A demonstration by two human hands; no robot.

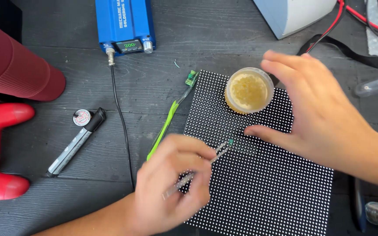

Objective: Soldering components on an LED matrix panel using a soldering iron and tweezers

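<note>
Toothbrush [170,117] beside dotted panel [259,175]

Left hand [171,185] pinches thin metal tweezers [197,170] over a black dotted LED panel [263,183]; right hand [324,118] rests beside a round amber-filled plastic tub [249,90]

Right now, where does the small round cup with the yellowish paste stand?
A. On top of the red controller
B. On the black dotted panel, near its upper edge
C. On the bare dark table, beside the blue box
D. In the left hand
B: the cup rests on the black dotted panel near its upper edge, with the right hand curved around it, while the left hand holds tweezers.
</note>
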